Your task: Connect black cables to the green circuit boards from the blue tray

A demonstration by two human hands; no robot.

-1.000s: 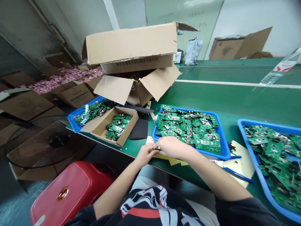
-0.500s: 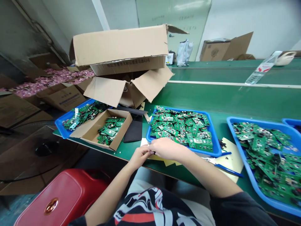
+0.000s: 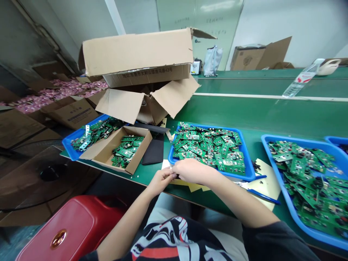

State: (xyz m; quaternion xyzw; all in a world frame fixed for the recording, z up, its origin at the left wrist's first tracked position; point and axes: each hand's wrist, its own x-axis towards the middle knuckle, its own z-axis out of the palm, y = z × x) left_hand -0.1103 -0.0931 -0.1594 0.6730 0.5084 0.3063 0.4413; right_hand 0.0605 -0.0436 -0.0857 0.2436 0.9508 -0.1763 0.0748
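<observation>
My left hand [image 3: 160, 180] and my right hand [image 3: 191, 170] meet at the near edge of the green table, just in front of a blue tray [image 3: 251, 173] heaped with green circuit boards [image 3: 209, 146]. Both hands have their fingers curled and pinched together around a small item between them. What that item is stays hidden by the fingers. The right hand touches the tray's front left corner.
A small cardboard box [image 3: 104, 154] with boards and another blue tray [image 3: 68, 150] lie to the left, an open large carton [image 3: 138, 58] behind. A second blue tray [image 3: 289, 203] of boards is at right, blue scissors [image 3: 257, 192] on card beside it. A red stool [image 3: 67, 232] stands below left.
The view has swung slightly, shifting everything leftward. My two hands stay together at the tray's front corner, with only small finger movement.
</observation>
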